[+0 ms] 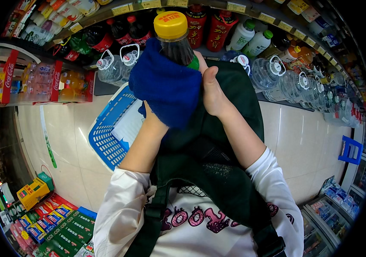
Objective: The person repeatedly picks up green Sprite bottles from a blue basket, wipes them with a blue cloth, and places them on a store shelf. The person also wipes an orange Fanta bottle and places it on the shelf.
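Observation:
A plastic drink bottle with a yellow cap [171, 27] and dark contents stands upright between my two hands. A blue cloth [166, 85] drapes over my left hand [152, 110] and lies against the bottle's left side; the fingers under it are hidden. My right hand [213, 86] grips the bottle from the right, thumb up, its other fingers mostly behind the bottle. A dark green apron [234, 96] hangs below my hands. Behind the bottle, red bottles [220, 32] stand on a shelf.
A blue and white plastic basket [105, 138] with papers is on the tiled floor at left. Large water bottles [268, 72] line the shelf's foot. Coca-Cola crates [56, 80] of bottles are at left, boxed goods [64, 233] lower left, a blue stool [350, 150] and a freezer [324, 225] at right.

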A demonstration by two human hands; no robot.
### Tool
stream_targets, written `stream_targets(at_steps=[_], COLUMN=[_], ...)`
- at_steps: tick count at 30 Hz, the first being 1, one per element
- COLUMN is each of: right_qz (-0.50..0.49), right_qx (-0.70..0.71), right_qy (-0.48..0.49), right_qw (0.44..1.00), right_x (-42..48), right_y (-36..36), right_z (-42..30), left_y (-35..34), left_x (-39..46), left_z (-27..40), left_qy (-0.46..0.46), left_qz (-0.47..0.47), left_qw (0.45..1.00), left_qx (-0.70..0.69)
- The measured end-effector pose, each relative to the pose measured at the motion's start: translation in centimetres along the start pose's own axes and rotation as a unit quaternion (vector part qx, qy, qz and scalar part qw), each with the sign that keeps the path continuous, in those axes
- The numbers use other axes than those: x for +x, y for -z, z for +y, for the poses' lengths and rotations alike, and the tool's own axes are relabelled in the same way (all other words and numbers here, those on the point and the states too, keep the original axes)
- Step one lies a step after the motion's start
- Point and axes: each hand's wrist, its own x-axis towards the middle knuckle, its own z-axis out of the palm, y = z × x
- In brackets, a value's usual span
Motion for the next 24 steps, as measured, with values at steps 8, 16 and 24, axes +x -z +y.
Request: stream_targets(at_steps=[8,16,24], right_qz=[0.004,0.016,0.029], right_qx=[-0.034,-0.017,-0.002], right_qy=[-0.001,-0.018,0.003], right_qw=[0.999,1.000,1.000], right_x=[-0.1,0.0,0.1], right_y=[0.1,0.1,0.3], right_z=[0.1,-0.4,0.0], left_y=[0.5,-0.8,-1.0], left_x=[0.6,0.4,0.1], left_z=[0.8,-0.5,-1.4], left_qy=[0.050,0.059,0.070], left_qz=[0.026,0.059,0.070], left_qw=[0.996,0.988,0.986], left_qx=[-0.075,-0.127,-0.137])
